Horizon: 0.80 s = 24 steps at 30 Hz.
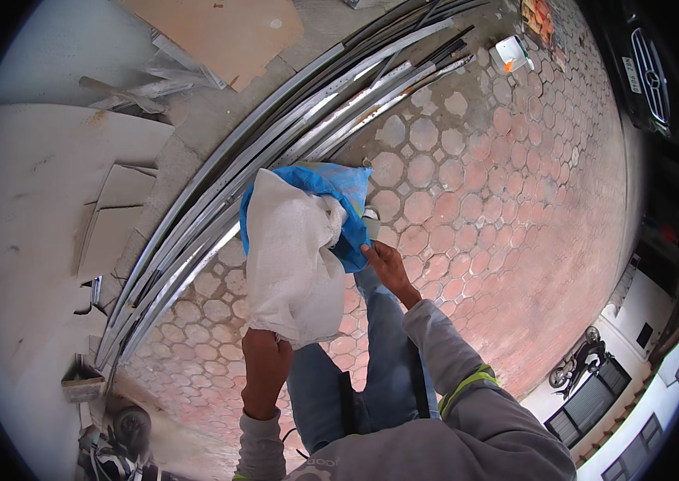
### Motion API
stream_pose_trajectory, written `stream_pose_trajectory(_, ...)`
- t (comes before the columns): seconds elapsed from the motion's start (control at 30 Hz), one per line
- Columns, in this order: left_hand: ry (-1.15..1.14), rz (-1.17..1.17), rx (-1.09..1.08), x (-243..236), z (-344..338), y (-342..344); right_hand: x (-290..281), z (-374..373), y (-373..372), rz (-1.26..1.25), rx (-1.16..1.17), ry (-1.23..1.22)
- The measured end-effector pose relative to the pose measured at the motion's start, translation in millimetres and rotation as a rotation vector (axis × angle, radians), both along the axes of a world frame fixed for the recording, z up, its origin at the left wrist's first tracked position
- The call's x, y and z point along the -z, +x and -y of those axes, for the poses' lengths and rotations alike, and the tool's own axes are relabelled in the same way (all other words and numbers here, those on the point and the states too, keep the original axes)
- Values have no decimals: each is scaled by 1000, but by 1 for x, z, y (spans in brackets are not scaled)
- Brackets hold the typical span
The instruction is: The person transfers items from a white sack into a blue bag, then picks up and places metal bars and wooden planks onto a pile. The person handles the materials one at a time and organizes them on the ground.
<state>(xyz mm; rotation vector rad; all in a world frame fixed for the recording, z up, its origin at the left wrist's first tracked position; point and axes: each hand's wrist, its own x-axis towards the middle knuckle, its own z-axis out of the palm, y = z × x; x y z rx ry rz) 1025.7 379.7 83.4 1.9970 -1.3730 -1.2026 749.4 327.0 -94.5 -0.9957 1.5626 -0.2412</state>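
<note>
White sack (pixel 291 248) held up in front of the legs, a hand on each side

R hand (pixel 388 268): fingers pinched on the edge of the blue sheeting (pixel 347 186). L hand (pixel 268 353): fingers fisted round the sack's near end. To do it well, imo: keep the R pinch on the rim only, hold the L fist steady & ease both apart, so the folds open w/o bunching.

The white stuff looks like woven plastic: matte, limp, softly creased, ruffled on the right. The blue's smoother, wrapping its far & right sides; can't tell if it's a lining or a 2nd bag.

Just beyond, left & far: a bundle of metal strips (pixel 319 116), long, thin, silver w/ some dark. Underfoot, reddish paving (pixel 468 208), many-sided blocks, worn pale in spots. Far right, a white tub (pixel 509 53) w/ something orange; far left, a flat brown board (pixel 231 24).
</note>
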Motion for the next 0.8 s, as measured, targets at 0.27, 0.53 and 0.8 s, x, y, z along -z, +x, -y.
stream_pose_trajectory(0.27, 231, 22, 244, 90, 17, -28, 16, -16, 1, -117, -124, -166)
stream_pose_trajectory(0.53, 229, -52, 323, 131, 25, -66, 49, -14, -24, 61, -204, -43)
stream_pose_trajectory(0.8, 237, -117, 243, 147, 40, -79, 25, -22, -25, 167, 47, -41)
